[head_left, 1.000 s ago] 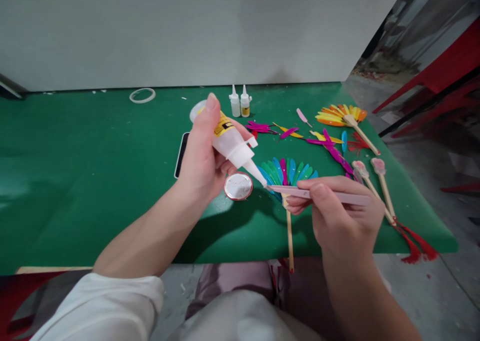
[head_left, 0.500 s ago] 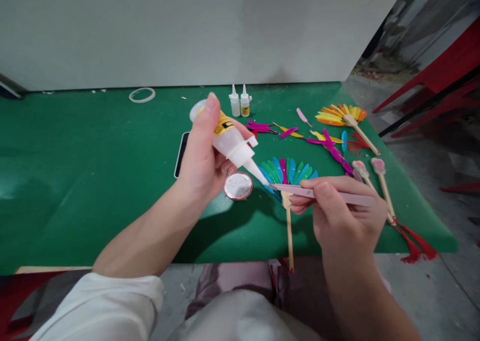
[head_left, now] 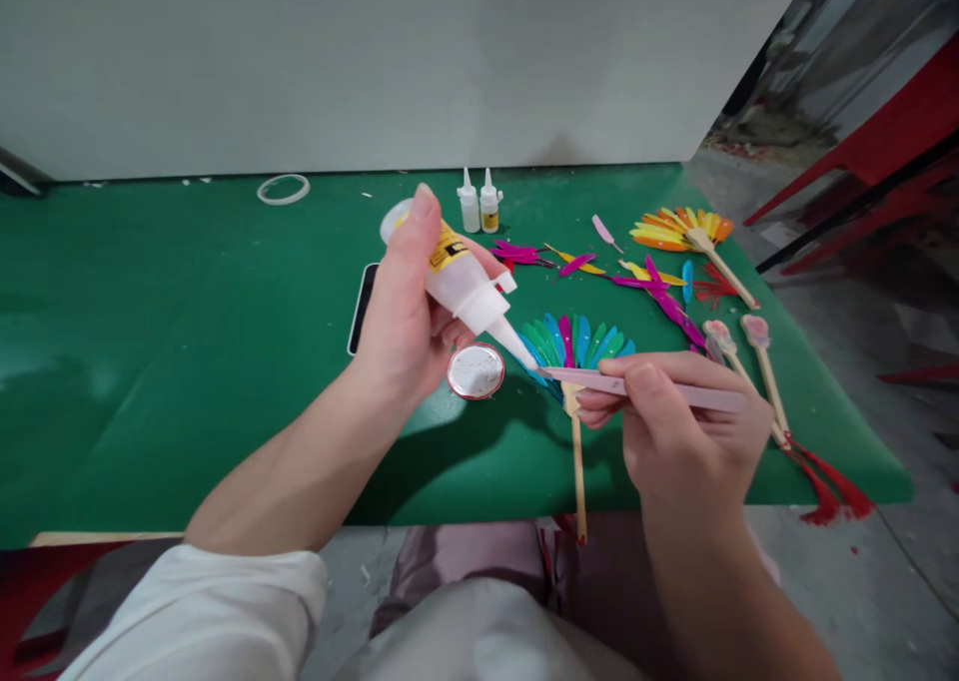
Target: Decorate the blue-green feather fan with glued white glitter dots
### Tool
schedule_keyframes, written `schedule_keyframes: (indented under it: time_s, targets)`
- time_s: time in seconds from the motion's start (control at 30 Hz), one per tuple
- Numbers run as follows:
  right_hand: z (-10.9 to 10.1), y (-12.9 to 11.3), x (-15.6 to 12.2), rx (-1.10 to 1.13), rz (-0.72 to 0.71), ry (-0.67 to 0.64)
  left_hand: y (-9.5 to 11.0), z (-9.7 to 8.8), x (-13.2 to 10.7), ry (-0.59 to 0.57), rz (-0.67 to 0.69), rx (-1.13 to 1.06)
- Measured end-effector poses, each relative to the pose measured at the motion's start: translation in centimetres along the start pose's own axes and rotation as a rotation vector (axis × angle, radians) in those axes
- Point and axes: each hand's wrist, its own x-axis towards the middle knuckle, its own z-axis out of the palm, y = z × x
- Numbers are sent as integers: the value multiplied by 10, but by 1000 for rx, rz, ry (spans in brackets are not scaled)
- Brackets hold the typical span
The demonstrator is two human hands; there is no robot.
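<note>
Centrally, in the head view, the left hand (head_left: 409, 302) is wrapped around a translucent white plastic bottle with a yellow label (head_left: 469, 282), thumb near its base, nozzle tilted down to the right. The right hand (head_left: 693, 431) pinches slim pale-pink tweezers (head_left: 674, 391) between thumb and fingers; their tips are at the nozzle's end, though whether they touch it or grip anything, I cannot tell. Beneath the tips, a fan of blue, green and magenta feathers (head_left: 567, 337) lies on the green-topped table (head_left: 225, 381), its pale wooden handle (head_left: 578, 471) jutting past the near edge. Just beside the left hand lie a round, silvery, red-rimmed disc (head_left: 477, 371) and a partly hidden white-edged dark phone (head_left: 363, 310). Farther back stand two small white-capped bottles (head_left: 489, 212); to their right lies a fan of yellow and orange feathers (head_left: 666, 232).
</note>
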Motion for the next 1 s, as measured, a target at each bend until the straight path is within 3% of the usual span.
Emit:
schedule_keyframes:
  time_s: [0.3, 0.63, 0.8, 1.0]
  targets:
    - [0, 0, 0, -18, 13, 29, -3, 0, 1, 34, 13, 20]
    - [2, -4, -2, 54, 15, 62, -4, -1, 2, -19, -19, -53]
    - [1, -2, 1, -14, 13, 102, -3, -1, 1, -46, -52, -71]
    - [0, -1, 2, -27, 8, 65, -2, -1, 2, -75, -102, -134]
